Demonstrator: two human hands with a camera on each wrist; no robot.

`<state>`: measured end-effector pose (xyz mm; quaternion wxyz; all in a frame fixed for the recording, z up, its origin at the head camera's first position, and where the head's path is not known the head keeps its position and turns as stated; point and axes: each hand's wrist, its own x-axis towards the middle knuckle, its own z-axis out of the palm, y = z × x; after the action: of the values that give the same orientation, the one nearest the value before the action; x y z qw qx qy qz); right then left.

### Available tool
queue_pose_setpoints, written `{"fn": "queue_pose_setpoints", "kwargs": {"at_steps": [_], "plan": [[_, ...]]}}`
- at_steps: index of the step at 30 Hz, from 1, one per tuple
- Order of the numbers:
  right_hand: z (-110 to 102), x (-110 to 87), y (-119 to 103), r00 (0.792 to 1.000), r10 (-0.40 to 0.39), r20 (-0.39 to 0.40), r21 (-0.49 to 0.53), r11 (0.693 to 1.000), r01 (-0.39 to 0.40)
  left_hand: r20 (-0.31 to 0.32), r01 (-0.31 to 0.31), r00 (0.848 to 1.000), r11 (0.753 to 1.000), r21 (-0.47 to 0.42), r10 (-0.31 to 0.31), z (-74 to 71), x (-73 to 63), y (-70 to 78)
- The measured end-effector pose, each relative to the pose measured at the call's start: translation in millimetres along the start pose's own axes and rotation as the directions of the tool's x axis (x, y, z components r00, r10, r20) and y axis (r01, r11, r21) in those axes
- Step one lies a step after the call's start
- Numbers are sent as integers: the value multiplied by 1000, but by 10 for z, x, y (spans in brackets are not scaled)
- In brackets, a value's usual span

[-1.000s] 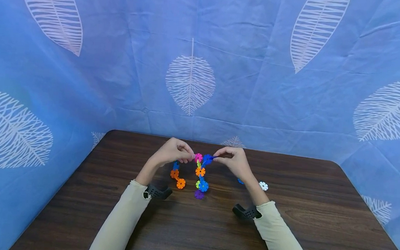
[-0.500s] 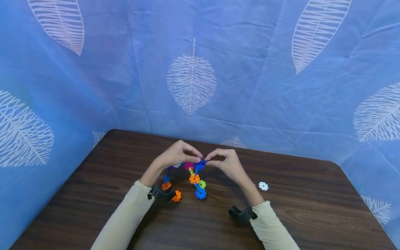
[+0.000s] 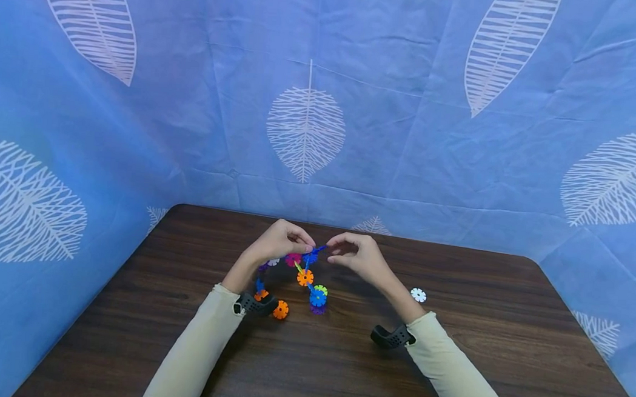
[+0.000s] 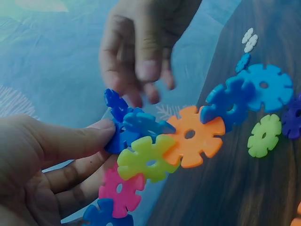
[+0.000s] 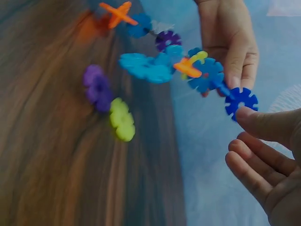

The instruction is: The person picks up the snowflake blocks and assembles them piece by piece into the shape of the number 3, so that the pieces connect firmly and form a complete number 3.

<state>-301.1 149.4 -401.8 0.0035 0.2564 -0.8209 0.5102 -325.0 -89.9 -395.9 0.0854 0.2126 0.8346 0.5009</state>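
Observation:
My left hand (image 3: 282, 242) pinches a blue notched disc (image 4: 123, 136) between thumb and fingers, part of a chain of interlocking flower-shaped discs. A small dark blue disc (image 5: 241, 102) juts from it towards my right hand (image 3: 359, 256). The right thumb overlaps this disc in the right wrist view, but the left wrist view shows that hand apart from it, fingers loose. From the held disc run a yellow-green disc (image 4: 148, 159), an orange disc (image 4: 194, 136) and light blue discs (image 4: 269, 87). A pink disc (image 4: 121, 190) branches off near the left fingers.
Another stretch of the chain hangs by the left wrist and ends in an orange disc (image 3: 281, 309). A loose white disc (image 3: 418, 295) lies right of the right forearm on the dark wooden table (image 3: 483, 354). Behind stands a blue leaf-print cloth (image 3: 387, 136).
Both hands have come closer together, the left bringing the chain leftward. The left fingers have shifted from the pink disc to the blue one; the right fingers have loosened from the dark blue disc.

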Motion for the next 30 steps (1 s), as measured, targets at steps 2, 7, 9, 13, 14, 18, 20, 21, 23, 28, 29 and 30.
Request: {"fn": "queue_pose_setpoints", "kwargs": {"at_steps": [2, 7, 9, 13, 14, 18, 20, 21, 23, 28, 29, 30], "plan": [[-10, -31, 36, 1000, 8, 20, -34, 999, -8, -30, 8, 1000, 1000, 0, -8, -18, 2, -25], [-5, -139, 136, 987, 20, 161, -97, 995, -4, -112, 37, 993, 999, -5, -37, -65, 9, -86], [13, -181, 163, 976, 33, 216, -115, 993, -8, -138, 59, 989, 998, -19, -61, -79, 6, -91], [48, -247, 189, 948, 41, 317, -125, 992, -1, -183, 93, 978, 995, -43, -99, -86, 6, -104], [57, -260, 189, 939, 38, 342, -128, 992, 6, -194, 93, 976, 995, -48, -100, -86, 10, -113], [89, -287, 163, 898, 12, 440, -143, 988, 57, -245, 75, 965, 994, -76, -91, -93, 30, -154], [113, -286, 165, 882, 2, 471, -157, 984, 82, -265, 67, 960, 993, -97, -91, -95, 35, -163], [124, -284, 165, 876, 0, 482, -165, 982, 91, -275, 67, 957, 992, -105, -94, -93, 36, -164], [146, -280, 174, 866, -2, 500, -182, 977, 107, -289, 71, 952, 990, -123, -104, -91, 35, -162], [182, -273, 170, 853, -6, 522, -216, 966, 139, -298, 78, 947, 987, -142, -118, -93, 26, -150], [189, -270, 170, 852, 0, 523, -223, 965, 137, -299, 79, 947, 986, -145, -119, -95, 25, -149], [194, -268, 166, 850, -1, 526, -228, 963, 142, -298, 80, 947, 986, -147, -121, -98, 25, -150]]}}
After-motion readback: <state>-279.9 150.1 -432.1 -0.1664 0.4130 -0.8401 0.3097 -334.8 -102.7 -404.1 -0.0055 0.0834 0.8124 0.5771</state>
